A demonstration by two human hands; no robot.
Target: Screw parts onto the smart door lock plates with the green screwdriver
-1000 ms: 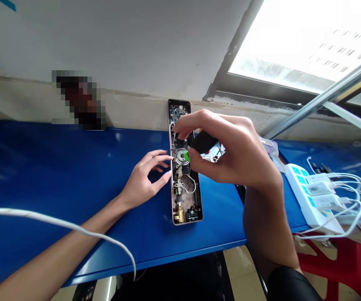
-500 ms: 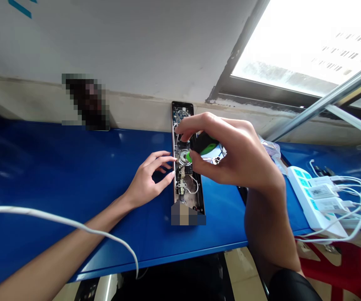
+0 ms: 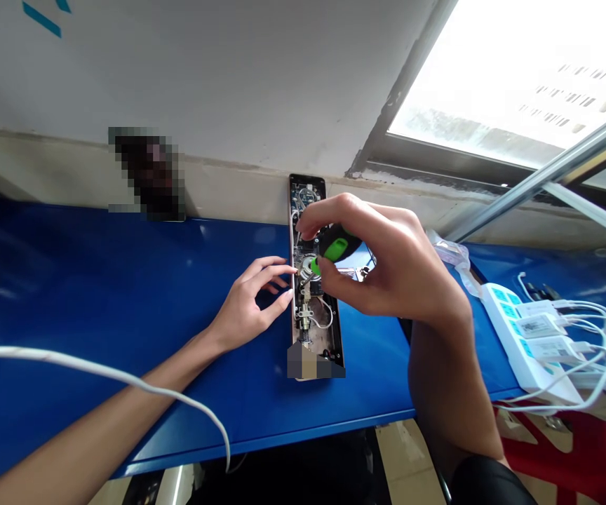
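Observation:
A long narrow housing (image 3: 339, 337), its inside showing a circuit board, wires and metal parts, lies on the blue table by the wall. It resembles an electronic door lock. My right hand (image 3: 387, 259) grips a black and green screwdriver (image 3: 337, 247) over the middle of it. The screwdriver's shaft slants down to the left, its tip among the parts beside a round component (image 3: 309, 268). My left hand (image 3: 255, 294) has its fingers spread, with the fingertips against the housing's left edge. The housing's near end is blurred out.
On the right, a white power strip (image 3: 510, 322) carries several white chargers and cables. A clear plastic bag (image 3: 453, 256) lies beside it. A white cable (image 3: 177, 397) hangs across my left forearm. Below the blue table (image 3: 97, 294) stands a red stool (image 3: 587, 449).
The screwdriver handle has turned in my right hand, bringing more of its green patch into sight. My left hand stays at the housing's edge. The whole view has shifted slightly.

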